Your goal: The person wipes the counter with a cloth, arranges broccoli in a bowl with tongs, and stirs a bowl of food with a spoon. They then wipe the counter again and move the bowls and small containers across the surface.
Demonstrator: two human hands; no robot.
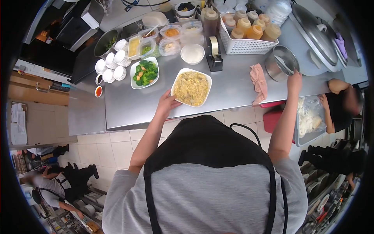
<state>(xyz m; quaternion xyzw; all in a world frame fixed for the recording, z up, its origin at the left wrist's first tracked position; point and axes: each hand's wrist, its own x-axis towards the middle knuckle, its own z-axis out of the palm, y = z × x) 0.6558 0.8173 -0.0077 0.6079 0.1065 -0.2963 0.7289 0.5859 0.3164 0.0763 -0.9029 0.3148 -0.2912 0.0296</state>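
A white square bowl [175, 83] filled with a yellow, egg-like food stands on the steel counter. My left hand [168, 103] is closed on its lower left rim, thumb and fingers at the edge. Far to the right, my right hand [295, 81] is at the near rim of a round metal pot [271, 66]. A spoon [283, 63] leans inside the pot, and its handle end meets my closed fingers. What lies deep in the pot is hard to make out. Left of the egg bowl sits a white bowl of broccoli [145, 74].
A pink cloth [258, 83] lies left of the pot. Behind are a tape dispenser [214, 54], a white basket [249, 47] of sauce bottles and a small white bowl [192, 54]. Stacked white cups [110, 59] stand left. A co-worker [343, 105] is at the right beside a grey tub [310, 136].
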